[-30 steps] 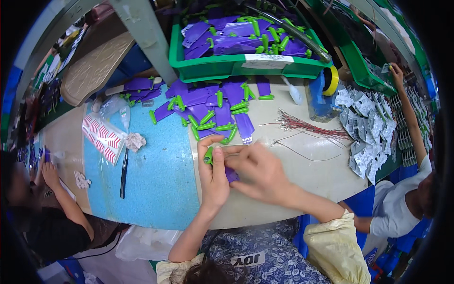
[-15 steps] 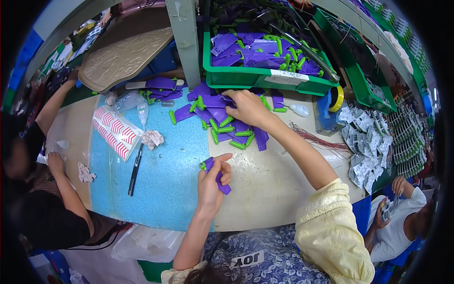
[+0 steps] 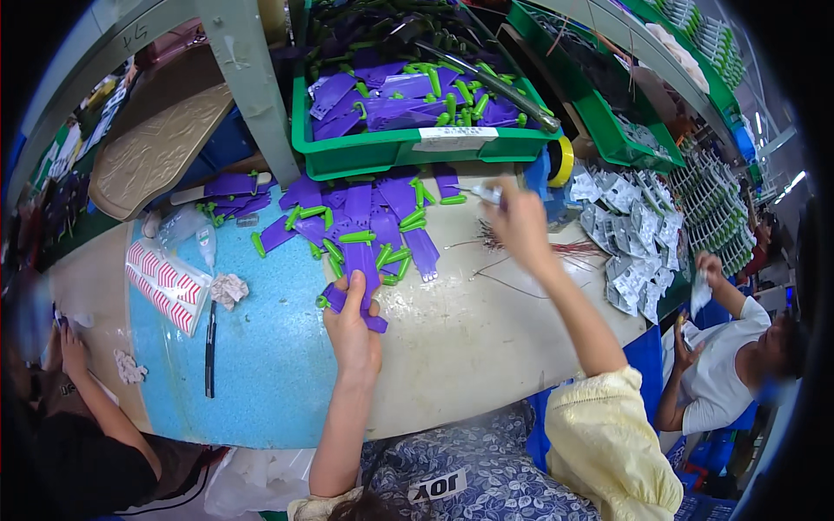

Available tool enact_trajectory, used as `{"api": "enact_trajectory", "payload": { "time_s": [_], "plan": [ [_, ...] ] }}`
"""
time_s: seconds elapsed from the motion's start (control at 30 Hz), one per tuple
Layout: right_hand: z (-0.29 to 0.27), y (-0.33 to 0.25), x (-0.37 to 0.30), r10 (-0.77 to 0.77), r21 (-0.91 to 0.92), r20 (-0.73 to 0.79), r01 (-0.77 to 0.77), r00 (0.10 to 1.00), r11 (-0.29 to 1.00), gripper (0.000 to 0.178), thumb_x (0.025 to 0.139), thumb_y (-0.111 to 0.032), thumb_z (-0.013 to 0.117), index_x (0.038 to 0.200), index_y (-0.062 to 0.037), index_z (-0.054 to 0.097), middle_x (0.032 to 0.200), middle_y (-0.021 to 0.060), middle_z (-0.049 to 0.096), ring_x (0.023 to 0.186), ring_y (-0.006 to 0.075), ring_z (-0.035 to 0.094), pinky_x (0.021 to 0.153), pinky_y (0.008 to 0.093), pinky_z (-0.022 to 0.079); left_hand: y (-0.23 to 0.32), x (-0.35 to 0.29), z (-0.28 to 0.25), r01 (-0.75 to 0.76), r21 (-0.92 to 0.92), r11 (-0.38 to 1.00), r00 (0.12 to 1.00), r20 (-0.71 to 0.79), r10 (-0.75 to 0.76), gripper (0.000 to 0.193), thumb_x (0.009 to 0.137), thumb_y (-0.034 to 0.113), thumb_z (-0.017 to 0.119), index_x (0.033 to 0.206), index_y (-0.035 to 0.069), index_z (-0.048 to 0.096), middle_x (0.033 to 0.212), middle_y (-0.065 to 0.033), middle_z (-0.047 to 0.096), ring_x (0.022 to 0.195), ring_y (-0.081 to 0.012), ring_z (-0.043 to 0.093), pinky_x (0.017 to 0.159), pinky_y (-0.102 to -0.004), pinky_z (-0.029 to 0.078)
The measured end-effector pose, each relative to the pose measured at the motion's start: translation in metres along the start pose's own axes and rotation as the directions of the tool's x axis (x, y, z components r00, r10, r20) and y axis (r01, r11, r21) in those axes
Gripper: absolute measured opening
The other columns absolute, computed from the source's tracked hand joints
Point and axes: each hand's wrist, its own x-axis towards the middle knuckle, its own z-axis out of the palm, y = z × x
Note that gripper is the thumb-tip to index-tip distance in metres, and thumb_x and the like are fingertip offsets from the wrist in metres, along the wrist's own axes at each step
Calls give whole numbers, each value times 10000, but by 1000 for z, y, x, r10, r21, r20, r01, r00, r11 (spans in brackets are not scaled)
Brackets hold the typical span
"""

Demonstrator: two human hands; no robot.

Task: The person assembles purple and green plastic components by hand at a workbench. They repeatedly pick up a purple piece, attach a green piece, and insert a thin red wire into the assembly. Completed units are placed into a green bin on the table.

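While the green crate (image 3: 408, 148) of purple parts fills the upper middle of the frame, a loose heap of purple pieces (image 3: 365, 217) lies below it within reach. Left hand (image 3: 352, 326), at centre, pinches a purple piece (image 3: 360, 291) steady. Right hand (image 3: 519, 221), blurred at upper right, grips something small and pale.

Purple parts (image 3: 365, 221) with green tips, green bin (image 3: 408, 148), blue mat (image 3: 252, 365), red-striped packet (image 3: 169, 282).
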Motion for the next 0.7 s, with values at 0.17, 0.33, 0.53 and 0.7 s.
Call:
{"api": "enact_trajectory", "payload": {
  "time_s": [0.17,0.33,0.53,0.7],
  "plan": [
    [17,85,31,-260,-177,-34,251,965,952,334,795,-158,714,1106,-49,657,813,226,687,767,393,682,666,489,518,-4,-16,2,140,-35,989,982,133,-135,155,895,87,716,964,133,584,897,1,631,741,-78,552,527,-218,369],
    [3,63,27,56,186,-149,-28,987,982,365,824,-205,733,1093,4,601,713,218,649,677,382,666,619,470,496,-5,-18,-3,152,61,987,966,201,-161,259,905,63,682,1148,40,594,995,-35,646,840,-99,609,525,-193,358],
    [47,104,25,76,140,-489,-8,869,990,481,831,-203,759,1175,37,523,709,192,657,662,386,656,624,466,483,-11,-22,17,379,-37,925,885,308,-350,347,929,46,644,1266,26,563,1117,-78,649,944,-138,634,540,-192,395],
    [10,13,-61,189,580,-263,-2,946,814,404,818,-145,779,1132,9,575,578,0,442,503,111,398,477,304,336,-14,-17,8,580,-247,776,786,417,-455,296,946,83,636,1235,38,596,1091,-72,656,863,-82,606,548,-192,393]
  ]
}}
